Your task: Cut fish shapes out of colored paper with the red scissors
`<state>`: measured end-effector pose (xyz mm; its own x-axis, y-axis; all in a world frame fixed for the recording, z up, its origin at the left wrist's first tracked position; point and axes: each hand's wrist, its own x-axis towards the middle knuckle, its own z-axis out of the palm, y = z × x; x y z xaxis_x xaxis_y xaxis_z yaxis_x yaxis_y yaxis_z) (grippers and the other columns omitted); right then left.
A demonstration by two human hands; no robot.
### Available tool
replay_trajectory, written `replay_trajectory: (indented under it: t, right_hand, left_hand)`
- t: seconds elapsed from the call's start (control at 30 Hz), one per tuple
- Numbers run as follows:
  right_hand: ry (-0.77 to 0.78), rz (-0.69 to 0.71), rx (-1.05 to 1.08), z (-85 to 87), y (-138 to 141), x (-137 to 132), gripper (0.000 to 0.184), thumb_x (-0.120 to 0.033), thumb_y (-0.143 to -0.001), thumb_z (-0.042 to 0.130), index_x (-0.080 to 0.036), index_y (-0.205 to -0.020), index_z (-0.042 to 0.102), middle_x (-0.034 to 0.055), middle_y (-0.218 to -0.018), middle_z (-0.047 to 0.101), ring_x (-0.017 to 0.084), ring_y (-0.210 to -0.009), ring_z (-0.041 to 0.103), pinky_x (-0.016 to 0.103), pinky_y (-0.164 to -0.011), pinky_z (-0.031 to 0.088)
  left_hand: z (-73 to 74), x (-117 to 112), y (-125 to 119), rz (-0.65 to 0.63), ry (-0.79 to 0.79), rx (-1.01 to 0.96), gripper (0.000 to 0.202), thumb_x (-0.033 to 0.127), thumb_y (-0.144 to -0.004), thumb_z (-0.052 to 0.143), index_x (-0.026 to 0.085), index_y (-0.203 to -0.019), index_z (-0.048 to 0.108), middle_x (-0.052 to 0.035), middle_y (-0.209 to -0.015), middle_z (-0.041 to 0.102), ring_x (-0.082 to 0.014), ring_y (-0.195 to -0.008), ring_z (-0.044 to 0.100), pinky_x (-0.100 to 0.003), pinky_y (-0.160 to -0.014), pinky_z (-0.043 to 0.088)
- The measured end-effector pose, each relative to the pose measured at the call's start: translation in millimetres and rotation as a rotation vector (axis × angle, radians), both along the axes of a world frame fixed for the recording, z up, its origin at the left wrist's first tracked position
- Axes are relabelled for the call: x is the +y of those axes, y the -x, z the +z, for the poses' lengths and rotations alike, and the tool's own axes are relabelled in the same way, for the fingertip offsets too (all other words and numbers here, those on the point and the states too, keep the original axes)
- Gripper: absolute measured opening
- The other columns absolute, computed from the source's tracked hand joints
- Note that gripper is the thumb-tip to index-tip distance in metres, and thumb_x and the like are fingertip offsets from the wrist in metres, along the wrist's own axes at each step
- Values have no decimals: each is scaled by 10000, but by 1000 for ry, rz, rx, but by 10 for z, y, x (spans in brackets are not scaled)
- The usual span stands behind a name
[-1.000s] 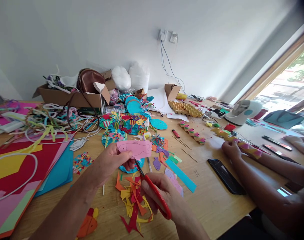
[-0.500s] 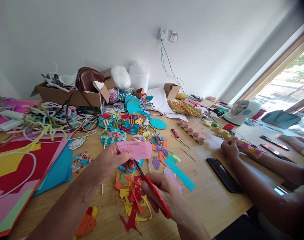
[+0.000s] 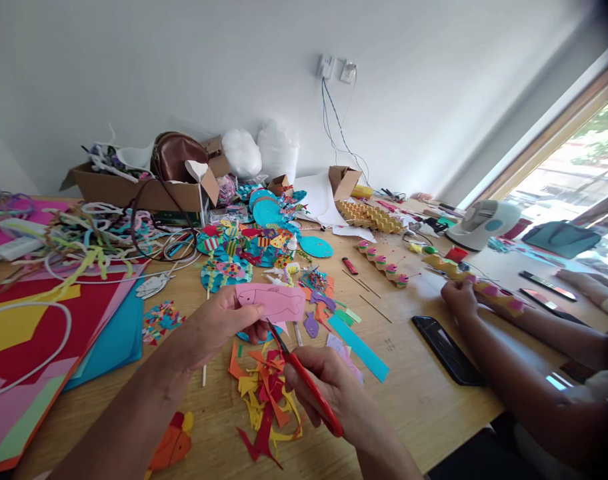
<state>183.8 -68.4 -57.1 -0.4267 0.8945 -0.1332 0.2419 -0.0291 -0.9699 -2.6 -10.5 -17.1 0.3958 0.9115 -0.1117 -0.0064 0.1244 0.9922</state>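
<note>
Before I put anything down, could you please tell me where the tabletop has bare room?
The widest bare patch of tabletop lies between the blue strip and the black phone, reaching the near edge. A smaller one lies between the blue sheets and left forearm. It is crowded beneath the scissors, among paper scraps, and behind the pink paper.

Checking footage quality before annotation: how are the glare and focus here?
In the head view, the window is partly blown out, the table shows pale sheen at right, the upper-right corner is dark, and the pink fish drawing reads clearly.
</note>
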Motion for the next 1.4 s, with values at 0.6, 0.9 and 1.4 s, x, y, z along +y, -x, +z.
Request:
replay_trajectory:
  t: [0.6,0.9,1.4]
  right_hand:
    - [-66,-4,-62,-31,5,-19,439,-508,-890,545,-195,-605,429,-62,-481,393,74,-430,332,203,-392,205]
    - [-92,2,-125,24,-12,-27,451,-513,-894,525,-192,-594,421,-63,-499,368,70,-438,305,195,-385,195]
    - [-149,9,-152,56,6,-28,446,-498,-907,508,-194,-591,426,-57,-500,372,78,-445,320,189,-395,205]
  left_hand:
    - [-26,23,13,-42,-25,33,151,273,-652,594,150,-600,664,-14,-545,647,-117,-510,573,-206,-493,471]
    - [-45,24,17,-74,-31,15,137,259,-655,597,150,-637,679,-10,-543,652,-116,-505,575,-205,-488,472]
    - [-3,3,19,-75,-25,-5,123,257,-665,607,164,-613,669,-11,-549,645,-128,-510,576,-223,-494,468]
